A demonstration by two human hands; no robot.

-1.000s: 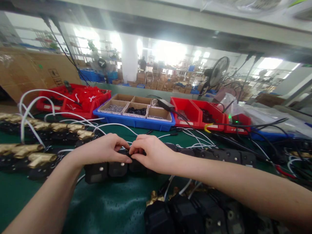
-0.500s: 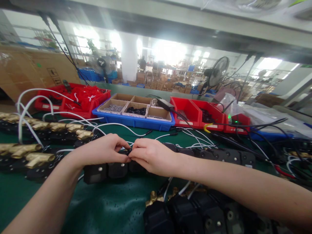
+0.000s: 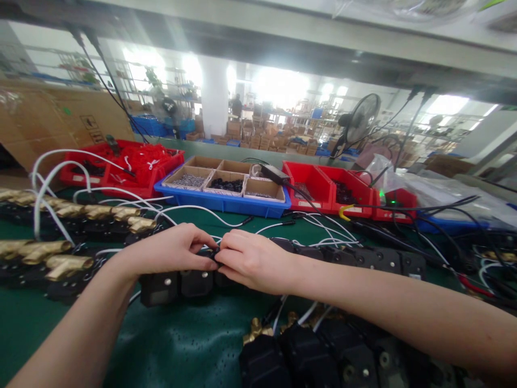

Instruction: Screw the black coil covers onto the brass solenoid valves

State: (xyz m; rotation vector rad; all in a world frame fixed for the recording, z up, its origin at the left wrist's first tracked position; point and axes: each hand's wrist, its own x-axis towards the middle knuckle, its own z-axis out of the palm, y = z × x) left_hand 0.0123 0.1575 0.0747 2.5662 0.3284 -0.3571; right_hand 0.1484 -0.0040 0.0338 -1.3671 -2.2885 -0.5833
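Observation:
Over a row of black box-shaped units [image 3: 159, 290], my left hand [image 3: 172, 249] and my right hand [image 3: 255, 262] meet fingertip to fingertip. Both are closed in a pinch at a small black part [image 3: 212, 251]. Most of that part is covered by the fingers, so its kind does not show. White cables [image 3: 205, 208] with black ends lie just beyond the hands. Brass tee fittings [image 3: 68, 265] on more black units stand to the left. Nearer to me, at lower right, is another group of black units [image 3: 264, 361] with brass fittings.
Behind the cables, a blue tray [image 3: 226, 206] holds cardboard boxes of small parts. Red bins [image 3: 151, 186] flank it on the left, and more red bins [image 3: 309, 205] on the right. Black leads [image 3: 436, 205] cross the right side. A green mat [image 3: 161, 345] covers the bench.
Both hands keep their pinch at the same spot, with hardly any motion of the fingers. The whole view has shifted very slightly.

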